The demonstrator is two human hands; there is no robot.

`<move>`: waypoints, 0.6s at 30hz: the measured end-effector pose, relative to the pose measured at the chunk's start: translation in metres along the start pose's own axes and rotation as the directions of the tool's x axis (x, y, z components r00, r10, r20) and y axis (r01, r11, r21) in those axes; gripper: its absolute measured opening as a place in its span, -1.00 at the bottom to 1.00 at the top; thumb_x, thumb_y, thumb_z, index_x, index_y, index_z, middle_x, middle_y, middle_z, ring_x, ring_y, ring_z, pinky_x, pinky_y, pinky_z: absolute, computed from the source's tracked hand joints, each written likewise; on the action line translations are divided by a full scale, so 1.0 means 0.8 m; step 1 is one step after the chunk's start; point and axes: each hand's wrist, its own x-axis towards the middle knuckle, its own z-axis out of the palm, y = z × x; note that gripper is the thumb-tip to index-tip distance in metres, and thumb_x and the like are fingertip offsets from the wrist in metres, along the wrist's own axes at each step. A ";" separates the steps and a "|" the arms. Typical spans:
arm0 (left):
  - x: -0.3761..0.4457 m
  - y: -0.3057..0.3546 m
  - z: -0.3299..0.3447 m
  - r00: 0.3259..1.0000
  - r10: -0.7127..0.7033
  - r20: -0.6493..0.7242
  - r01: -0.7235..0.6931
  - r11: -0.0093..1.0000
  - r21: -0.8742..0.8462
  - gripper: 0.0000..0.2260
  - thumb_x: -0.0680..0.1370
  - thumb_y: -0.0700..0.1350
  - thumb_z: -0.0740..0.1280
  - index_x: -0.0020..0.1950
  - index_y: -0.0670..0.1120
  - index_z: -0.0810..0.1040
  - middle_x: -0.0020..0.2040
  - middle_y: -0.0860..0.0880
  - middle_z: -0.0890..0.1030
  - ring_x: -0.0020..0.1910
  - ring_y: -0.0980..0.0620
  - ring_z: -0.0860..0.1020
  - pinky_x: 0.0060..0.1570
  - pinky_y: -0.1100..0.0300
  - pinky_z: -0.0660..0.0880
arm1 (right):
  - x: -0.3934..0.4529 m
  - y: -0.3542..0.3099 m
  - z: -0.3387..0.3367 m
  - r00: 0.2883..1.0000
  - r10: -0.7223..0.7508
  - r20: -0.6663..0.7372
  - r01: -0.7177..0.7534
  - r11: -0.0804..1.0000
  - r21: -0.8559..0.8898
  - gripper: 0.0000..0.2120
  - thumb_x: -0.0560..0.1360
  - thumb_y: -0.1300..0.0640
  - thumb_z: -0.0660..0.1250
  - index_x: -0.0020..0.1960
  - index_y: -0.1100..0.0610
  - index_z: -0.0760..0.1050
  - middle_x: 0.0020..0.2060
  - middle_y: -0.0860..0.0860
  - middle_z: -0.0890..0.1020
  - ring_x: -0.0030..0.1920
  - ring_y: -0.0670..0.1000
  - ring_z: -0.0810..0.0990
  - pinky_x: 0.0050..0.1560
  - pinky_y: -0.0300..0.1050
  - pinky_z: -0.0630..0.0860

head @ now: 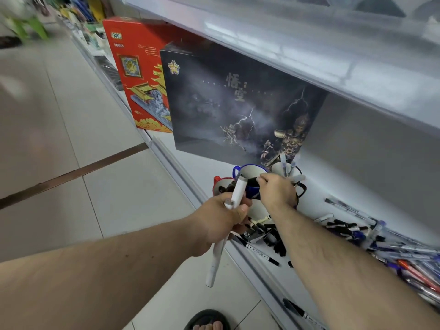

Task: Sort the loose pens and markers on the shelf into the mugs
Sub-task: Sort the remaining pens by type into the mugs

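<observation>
Two long white plastic pens point(228, 220) are gripped in the curled left hand point(221, 222), one pointing up towards the mugs and one hanging below the fist, apparently kept in reserve so that the other hand is free for placing. A dark marker point(252, 180) is pinched by the right hand point(277, 191) over the mouth of the blue-rimmed white mug point(250, 172), presumably to be dropped in with its kind. A red-handled mug point(220, 183) and a black-handled white mug point(289, 170), already holding pens, are grouped beside it. Many loose pens and markers point(371, 236) are left heaped on the white shelf point(321, 186) to the right, within easy reach.
</observation>
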 end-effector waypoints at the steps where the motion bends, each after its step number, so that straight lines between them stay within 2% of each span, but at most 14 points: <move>1: 0.000 0.000 0.001 1.000 0.001 -0.004 -0.001 1.000 0.000 -0.91 0.64 -0.15 0.26 0.00 -0.02 0.55 -0.21 -0.03 0.55 -0.30 0.03 0.54 -0.13 0.10 0.41 | -0.001 -0.001 -0.005 0.999 -0.040 0.014 0.040 0.999 -0.013 -0.76 0.60 -0.05 0.25 0.03 0.01 0.65 -0.08 0.12 0.68 -0.07 0.21 0.60 -0.11 -0.02 0.57; 3: 0.000 0.002 0.005 1.000 0.009 -0.008 -0.009 1.000 -0.001 -0.92 0.63 -0.15 0.27 0.04 -0.06 0.56 -0.23 -0.02 0.53 -0.29 0.02 0.52 -0.14 0.10 0.43 | -0.003 -0.003 -0.023 0.992 -0.122 -0.035 0.123 0.992 0.026 -0.75 0.59 -0.04 0.25 0.04 0.04 0.65 -0.10 0.09 0.68 -0.05 0.18 0.60 -0.07 -0.02 0.54; 5: 0.000 0.007 0.012 1.000 0.022 0.000 -0.022 1.000 0.010 -0.91 0.63 -0.15 0.27 0.08 -0.09 0.56 -0.26 -0.01 0.51 -0.29 0.01 0.49 -0.15 0.10 0.45 | -0.010 -0.005 -0.056 0.991 -0.109 -0.081 0.123 0.974 0.192 -0.75 0.58 -0.03 0.26 0.00 0.07 0.66 -0.16 0.08 0.68 -0.08 0.14 0.58 -0.06 -0.03 0.52; 8: -0.006 0.017 0.034 0.995 0.075 0.068 -0.078 0.996 0.044 -0.93 0.64 -0.18 0.25 0.05 -0.11 0.53 -0.29 0.00 0.46 -0.36 0.05 0.44 -0.29 0.23 0.46 | -0.044 -0.009 -0.122 0.997 -0.080 -0.009 0.075 0.885 0.459 -0.64 0.54 -0.09 0.24 -0.23 0.14 0.60 -0.34 0.06 0.64 -0.27 0.08 0.55 -0.12 0.02 0.55; 10: -0.014 0.027 0.054 0.985 0.117 0.130 -0.126 0.990 0.060 -0.93 0.65 -0.19 0.24 0.04 -0.13 0.51 -0.30 -0.02 0.42 -0.40 0.08 0.40 -0.38 0.27 0.43 | -0.080 -0.008 -0.170 0.990 -0.133 0.044 0.086 0.823 0.562 -0.55 0.51 -0.17 0.21 -0.18 0.21 0.58 -0.27 0.11 0.63 -0.31 0.06 0.52 -0.11 0.06 0.55; 12: -0.021 0.035 0.077 0.969 0.164 0.187 -0.187 0.976 0.115 -0.95 0.64 -0.17 0.25 0.04 -0.11 0.51 -0.31 -0.01 0.43 -0.44 0.11 0.40 -0.39 0.26 0.41 | -0.117 0.000 -0.211 0.972 -0.201 0.118 0.104 0.829 0.550 -0.58 0.55 -0.15 0.20 -0.09 0.21 0.57 -0.18 0.17 0.61 -0.24 0.12 0.53 -0.12 0.05 0.51; 14: -0.030 0.043 0.101 0.953 0.202 0.225 -0.257 0.933 0.251 -0.99 0.62 -0.10 0.29 0.02 0.00 0.50 -0.30 -0.01 0.49 -0.41 0.10 0.44 -0.34 0.21 0.41 | -0.151 0.012 -0.241 0.961 -0.208 0.181 0.084 0.846 0.527 -0.76 0.57 -0.07 0.26 -0.11 0.06 0.59 -0.20 0.00 0.62 -0.22 -0.04 0.57 -0.19 -0.09 0.49; 15: -0.035 0.046 0.115 0.941 0.217 0.259 -0.295 0.901 0.317 -0.96 0.60 -0.10 0.30 0.03 0.04 0.48 -0.28 -0.01 0.51 -0.38 0.09 0.45 -0.33 0.21 0.41 | -0.165 0.019 -0.253 0.963 -0.204 0.178 0.094 0.868 0.488 -0.84 0.56 -0.06 0.28 -0.10 -0.03 0.58 -0.14 -0.10 0.63 -0.15 -0.11 0.58 -0.15 -0.20 0.47; 18: -0.053 0.056 0.152 0.856 0.269 0.442 -0.441 0.825 0.353 -0.86 0.56 -0.27 0.24 -0.08 -0.04 0.46 -0.28 0.00 0.50 -0.35 0.08 0.46 -0.30 0.15 0.44 | -0.196 0.045 -0.275 0.975 -0.186 0.120 0.144 0.944 0.296 -0.92 0.55 -0.05 0.30 -0.05 -0.08 0.54 0.00 -0.12 0.57 -0.02 -0.13 0.51 -0.07 -0.29 0.37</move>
